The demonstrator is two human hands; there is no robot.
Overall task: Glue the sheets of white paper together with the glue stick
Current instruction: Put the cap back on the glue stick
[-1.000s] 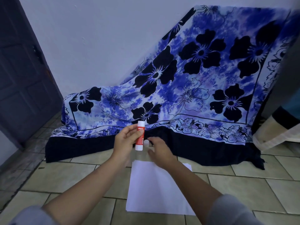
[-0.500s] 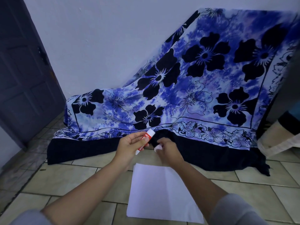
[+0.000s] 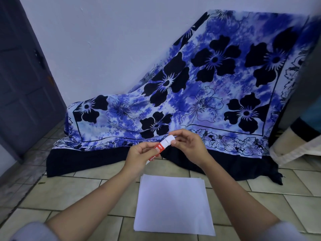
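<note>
- Holding the small red-and-white plastic glue stick (image 3: 160,148) aslant above the floor, the left hand (image 3: 139,156) curls its fingers round the red lower barrel, and the base peeps out below the palm.
- The right hand (image 3: 189,145) pinches the stick's white cap (image 3: 169,139) between thumb and fingertips at the upper, far end. The fingers hide part of it, so whether the cap sits fully home is hard to tell.
- The stick looks light, rigid and smooth. A firm hold on the barrel is probably the best grip, with the cap taken by its sides. The glue tip inside is likely soft and quick to smear.
- The stack of thin white paper sheets (image 3: 173,206) lies flat on the beige tiled floor (image 3: 69,197), on the near side of both hands and touching neither. Its edges are slightly fanned at the far left corner.
- Such paper is light and floppy and may slide on tile. Pinning it under a flat palm and lifting a sheet by one corner should suit.
- A blue flowered cloth (image 3: 191,101) hangs draped on the far side of the hands.
</note>
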